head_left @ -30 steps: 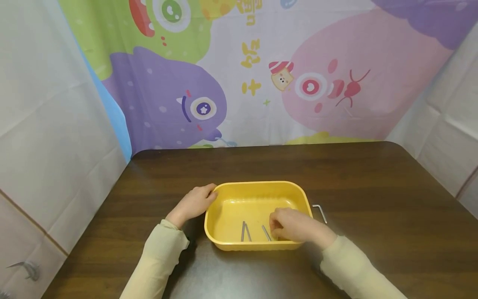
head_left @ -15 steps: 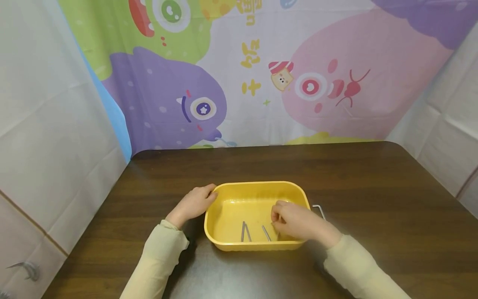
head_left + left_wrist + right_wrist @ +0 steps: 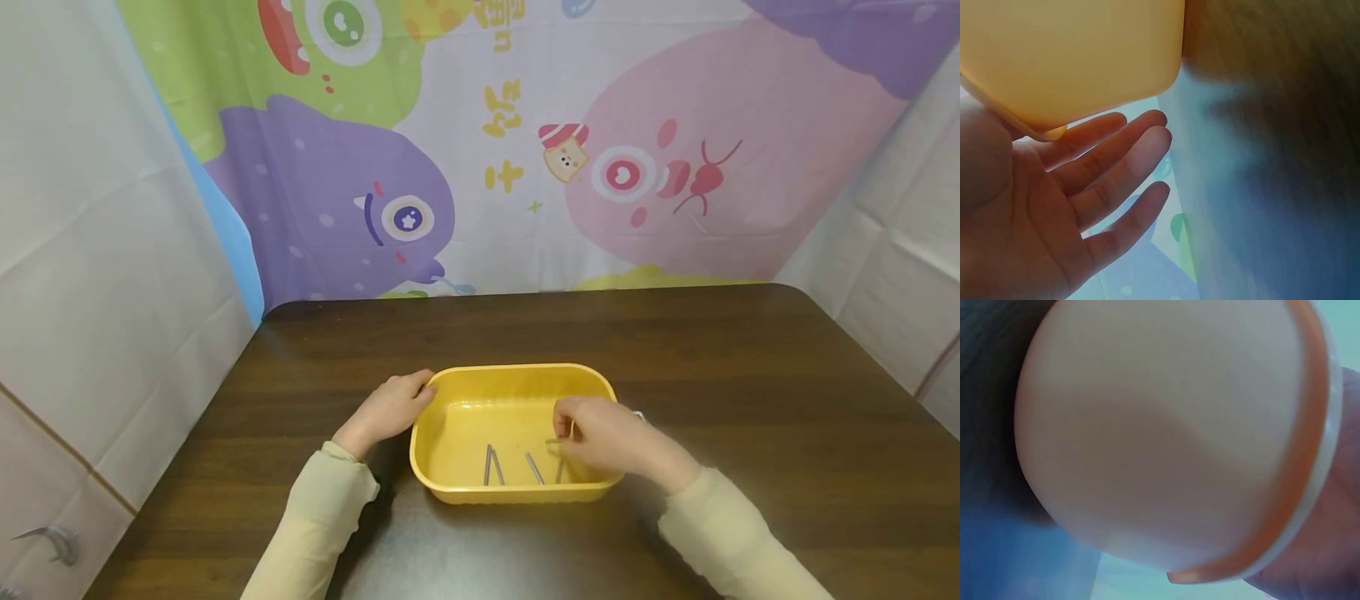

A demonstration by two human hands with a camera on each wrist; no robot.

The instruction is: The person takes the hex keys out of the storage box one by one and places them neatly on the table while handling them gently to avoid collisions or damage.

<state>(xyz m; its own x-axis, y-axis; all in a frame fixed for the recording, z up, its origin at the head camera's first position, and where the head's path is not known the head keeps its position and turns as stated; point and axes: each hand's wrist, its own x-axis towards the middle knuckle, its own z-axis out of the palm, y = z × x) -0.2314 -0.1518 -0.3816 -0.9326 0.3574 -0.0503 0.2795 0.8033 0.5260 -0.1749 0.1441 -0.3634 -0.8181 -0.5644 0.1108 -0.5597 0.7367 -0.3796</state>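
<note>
A yellow plastic tub point(image 3: 480, 495) stands on the table. My left hand point(image 3: 393, 406) holds its left rim; in the left wrist view the thumb is hidden behind the rim and the other fingers spread along the outside wall. My right hand point(image 3: 607, 433) reaches over the right side into the tub, thumb and fingertips together on a thin, blurred metal rod point(image 3: 553, 442). Grey metal rods lie on the tub floor: a leaning pair point(image 3: 492, 467), a single rod point(image 3: 534, 468), and another rod point(image 3: 559, 471) just below the fingertips. In the right wrist view the tub's outer wall point(image 3: 1147, 425) covers the fingers.
A hex key point(image 3: 639, 415) lies on the dark wood table point(image 3: 750, 375) right of the tub, mostly covered by my right hand. A cartoon-print cloth point(image 3: 510, 233) hangs behind the table's far edge.
My right hand has moved up and to the right inside the tub, uncovering a rod beneath it and covering most of the hex key outside. The left hand and tub stay put.
</note>
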